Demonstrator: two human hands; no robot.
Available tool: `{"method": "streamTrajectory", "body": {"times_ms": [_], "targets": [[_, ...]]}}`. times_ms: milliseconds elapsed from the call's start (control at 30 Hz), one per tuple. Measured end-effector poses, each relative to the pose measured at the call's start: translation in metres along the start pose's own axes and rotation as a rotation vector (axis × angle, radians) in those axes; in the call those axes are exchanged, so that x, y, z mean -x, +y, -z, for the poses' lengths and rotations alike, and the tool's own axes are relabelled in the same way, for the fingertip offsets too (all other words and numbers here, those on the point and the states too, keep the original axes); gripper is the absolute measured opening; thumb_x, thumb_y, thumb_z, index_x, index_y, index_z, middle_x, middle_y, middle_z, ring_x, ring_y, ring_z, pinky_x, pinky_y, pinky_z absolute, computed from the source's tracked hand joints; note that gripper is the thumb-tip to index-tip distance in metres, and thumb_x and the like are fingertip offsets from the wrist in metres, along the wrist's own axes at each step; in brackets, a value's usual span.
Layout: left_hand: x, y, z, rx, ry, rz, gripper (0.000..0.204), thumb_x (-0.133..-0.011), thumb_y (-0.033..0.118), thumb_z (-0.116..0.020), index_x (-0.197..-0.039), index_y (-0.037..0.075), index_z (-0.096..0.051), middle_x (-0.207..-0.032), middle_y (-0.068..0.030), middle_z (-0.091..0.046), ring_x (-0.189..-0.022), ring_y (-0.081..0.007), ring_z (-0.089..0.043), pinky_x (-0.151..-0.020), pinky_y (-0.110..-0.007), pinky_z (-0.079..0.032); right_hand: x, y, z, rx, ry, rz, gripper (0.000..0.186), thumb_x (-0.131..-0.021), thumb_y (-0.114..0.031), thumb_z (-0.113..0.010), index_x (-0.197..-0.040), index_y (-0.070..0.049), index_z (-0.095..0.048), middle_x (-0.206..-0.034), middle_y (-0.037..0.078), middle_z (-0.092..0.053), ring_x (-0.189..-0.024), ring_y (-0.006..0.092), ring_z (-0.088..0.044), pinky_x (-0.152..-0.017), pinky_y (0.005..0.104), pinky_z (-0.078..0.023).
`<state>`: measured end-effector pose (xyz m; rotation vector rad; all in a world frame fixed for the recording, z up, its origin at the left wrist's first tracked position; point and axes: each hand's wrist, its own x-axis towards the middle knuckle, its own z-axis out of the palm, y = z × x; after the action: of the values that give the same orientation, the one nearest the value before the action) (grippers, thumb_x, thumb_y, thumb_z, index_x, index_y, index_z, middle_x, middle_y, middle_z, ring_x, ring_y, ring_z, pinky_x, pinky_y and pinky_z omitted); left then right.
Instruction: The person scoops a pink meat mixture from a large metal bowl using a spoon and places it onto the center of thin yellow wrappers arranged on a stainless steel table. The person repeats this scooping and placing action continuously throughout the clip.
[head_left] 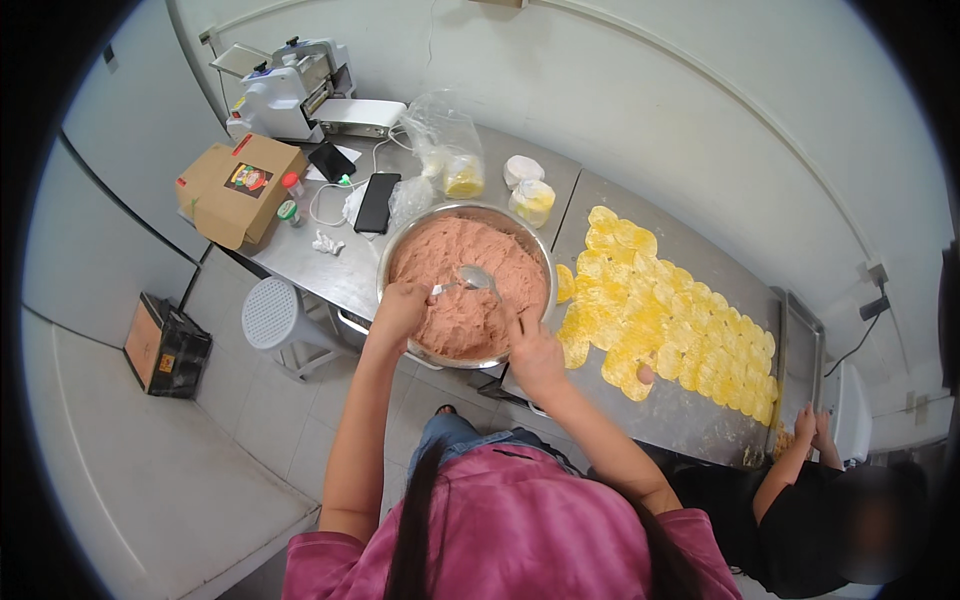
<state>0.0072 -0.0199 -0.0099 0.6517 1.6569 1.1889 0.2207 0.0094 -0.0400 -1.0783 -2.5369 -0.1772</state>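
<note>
A large steel bowl [549, 262] of pink minced meat [462, 248] sits at the edge of the steel table in front of me. My right hand [536, 353] is closed round the handle of a metal spoon [476, 276], over the meat. At the bowl's left side, my left hand [401, 312] grips a thin pale utensil [442, 288] pointing towards the spoon; its kind is unclear. To the right, many thin round yellow wrappers [663, 310] lie overlapping in rows. One near wrapper bears a small lump of meat [645, 374].
A cardboard box [238, 190], a black phone [377, 204], a plastic bag [463, 145] and a tub [532, 203] stand behind the bowl. A slicing machine [290, 98] is far left, a stool [276, 313] below. A co-worker's hands [812, 425] are near a metal tray [802, 335].
</note>
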Motion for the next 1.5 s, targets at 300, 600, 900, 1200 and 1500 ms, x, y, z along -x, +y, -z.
{"method": "streamTrajectory", "body": {"times_ms": [300, 600, 900, 1200, 1500], "targets": [[-0.006, -0.014, 0.002, -0.06, 0.004, -0.071, 0.03, -0.084, 0.022, -0.048, -0.065, 0.0, -0.059, -0.047, 0.0007, -0.042, -0.042, -0.0089, -0.036, -0.041, -0.027, -0.027, -0.004, -0.007, 0.009, -0.051, -0.084, -0.054, 0.054, -0.071, -0.007, -0.05, -0.124, -0.002, -0.041, -0.087, 0.01, -0.049, -0.068, 0.0231, -0.058, -0.049, 0.03, -0.049], [-0.004, -0.015, -0.003, -0.15, 0.053, -0.042, 0.032, -0.084, 0.02, -0.048, -0.063, -0.003, -0.057, -0.047, -0.0027, -0.044, -0.044, -0.0114, -0.039, -0.043, -0.03, -0.03, -0.012, -0.001, 0.001, 0.006, -0.158, -0.033, 0.052, -0.071, -0.008, -0.051, -0.122, -0.001, -0.044, -0.093, 0.012, -0.051, -0.072, 0.0246, -0.059, -0.048, 0.0281, -0.049], [-0.007, -0.011, -0.007, -0.004, 0.027, -0.166, 0.029, -0.088, 0.019, -0.048, -0.062, 0.004, -0.05, -0.044, 0.0075, -0.033, -0.035, -0.0023, -0.025, -0.034, -0.022, -0.017, -0.008, -0.005, 0.003, 0.217, -0.011, 0.108, 0.052, -0.069, -0.01, -0.052, -0.119, 0.002, -0.047, -0.084, 0.009, -0.05, -0.062, 0.0183, -0.054, -0.044, 0.0243, -0.046], [0.004, -0.013, -0.004, 0.088, 0.011, -0.16, 0.033, -0.089, 0.022, -0.048, -0.063, 0.002, -0.054, -0.05, 0.0044, -0.038, -0.046, -0.0048, -0.031, -0.042, -0.023, -0.024, -0.009, 0.005, -0.006, 0.116, 0.007, 0.075, 0.053, -0.069, -0.007, -0.05, -0.121, 0.002, -0.044, -0.08, 0.009, -0.047, -0.064, 0.0202, -0.055, -0.046, 0.028, -0.047], [0.004, -0.013, 0.011, 0.253, 0.019, -0.199, 0.036, -0.09, 0.028, -0.048, -0.061, 0.007, -0.048, -0.046, 0.0073, -0.035, -0.037, -0.0034, -0.025, -0.035, -0.022, -0.018, -0.024, 0.023, -0.015, -0.29, -0.29, -0.173, 0.045, -0.071, -0.003, -0.048, -0.116, 0.002, -0.049, -0.085, 0.02, -0.058, -0.07, 0.0346, -0.06, -0.058, 0.0421, -0.049]]}}
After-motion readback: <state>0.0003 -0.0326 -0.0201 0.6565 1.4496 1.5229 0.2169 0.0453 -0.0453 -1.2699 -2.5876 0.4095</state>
